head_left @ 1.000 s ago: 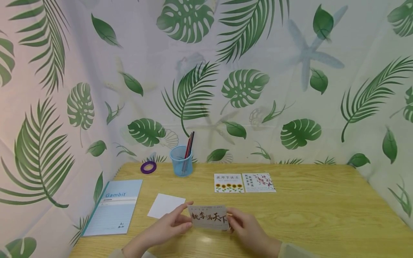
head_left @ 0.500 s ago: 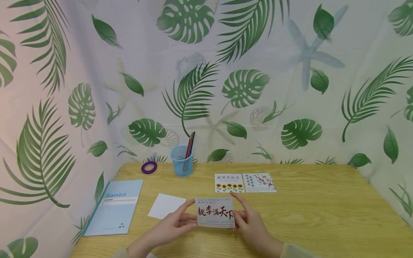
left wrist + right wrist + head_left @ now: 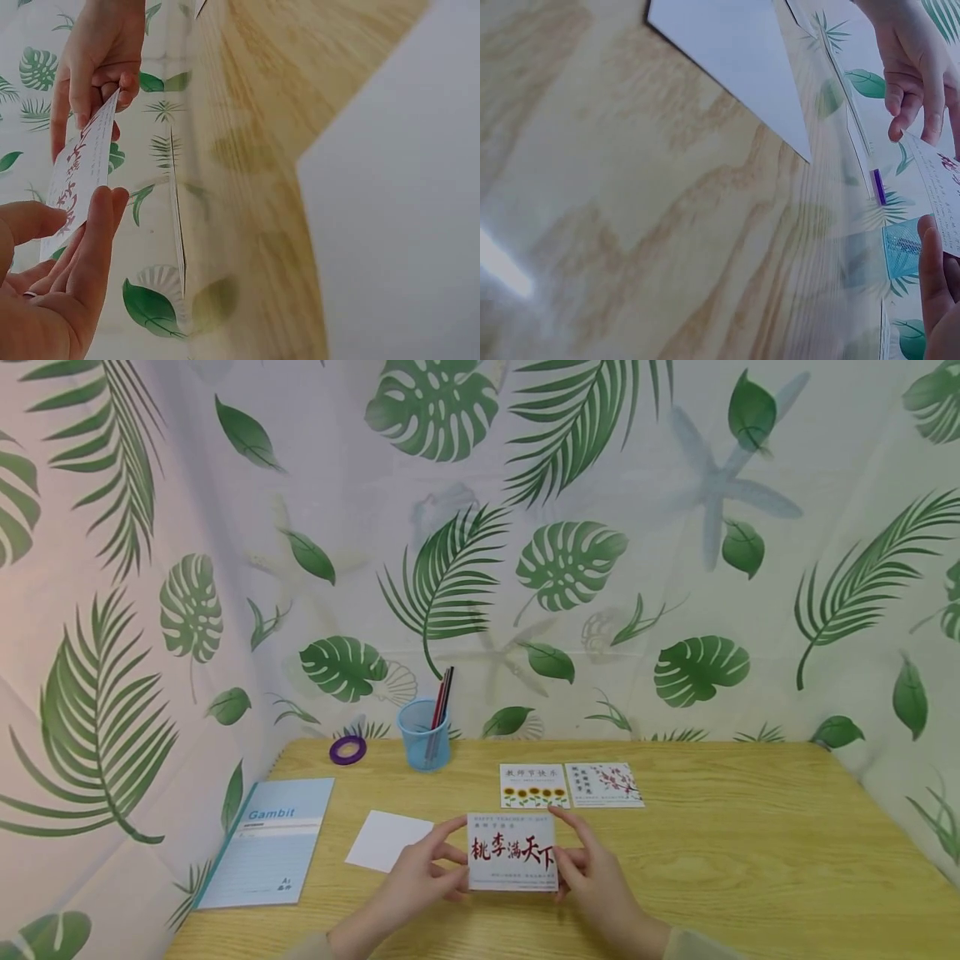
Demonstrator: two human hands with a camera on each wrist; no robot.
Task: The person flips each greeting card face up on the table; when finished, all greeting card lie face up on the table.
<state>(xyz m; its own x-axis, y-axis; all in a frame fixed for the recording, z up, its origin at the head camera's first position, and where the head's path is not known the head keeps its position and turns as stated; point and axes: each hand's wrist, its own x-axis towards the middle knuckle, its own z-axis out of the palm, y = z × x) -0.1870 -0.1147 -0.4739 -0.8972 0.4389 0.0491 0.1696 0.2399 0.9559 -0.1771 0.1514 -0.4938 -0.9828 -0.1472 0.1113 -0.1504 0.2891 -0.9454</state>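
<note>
A greeting card (image 3: 513,852) with red brush-style Chinese characters stands raised above the table, its printed face toward the head camera. My left hand (image 3: 429,872) pinches its left edge between thumb and fingers. On the opposite edge, my right hand (image 3: 600,885) grips it with the thumb in front, index finger reaching up by the top corner. The left wrist view shows the card (image 3: 84,176) tilted between the two hands. Just behind it on the table lie a sunflower card (image 3: 532,787) and a plum-blossom card (image 3: 604,785), side by side.
A blank white card (image 3: 386,841) lies beyond my left hand, partly covered by it. Farther left is a pale blue notebook (image 3: 266,843). At the back stand a blue mesh pen cup (image 3: 424,739) with pens and a purple tape roll (image 3: 348,750). A leaf-printed cloth borders the table.
Both hands have carried the card rightward and slightly up. It has been tilted more upright, so its print now faces the head camera more fully. The other objects stay put.
</note>
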